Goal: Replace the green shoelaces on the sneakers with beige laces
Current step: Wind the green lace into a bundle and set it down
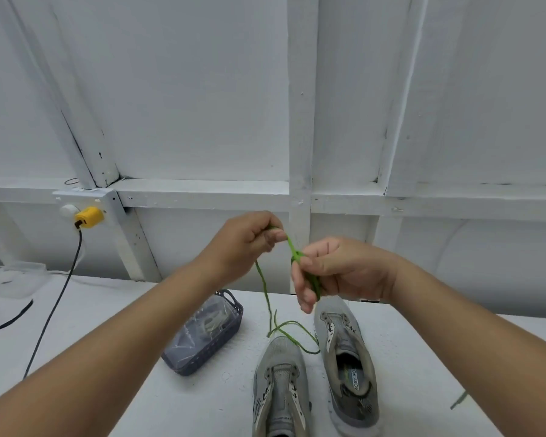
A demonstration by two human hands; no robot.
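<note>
Below the hands, nearest the camera, two grey sneakers stand side by side on the white surface (114, 310), toes pointing away. Neither the left sneaker (279, 389) nor the right sneaker (347, 367) has a lace in its eyelets; the right one sits a little farther from the camera, almost directly under the right hand. Loose loops of the green shoelace (292, 331) lie on the surface between the two toes, touching the tip of the left sneaker, and one strand rises from there up to the hands. At the right edge, well apart from the sneakers, a short end of another green lace (458, 400) shows on the surface.

Under the left forearm, beside the left sneaker, sits a dark blue plastic basket (207, 337) holding clear plastic packets; what is inside them cannot be made out.

Raised above the surface, both hands hold the green shoelace. The left hand (246, 239) has its fingers curled and pinches the lace at the fingertips. The right hand (334, 269) has the lace wound round its extended fingers, with the thumb pressing on the wraps. A short taut stretch runs between the two hands.

Beyond the left hand, on the white panelled wall (202, 89), a yellow plug (89, 217) sits in a socket, and its black cable (56, 305) trails down across the surface.
</note>
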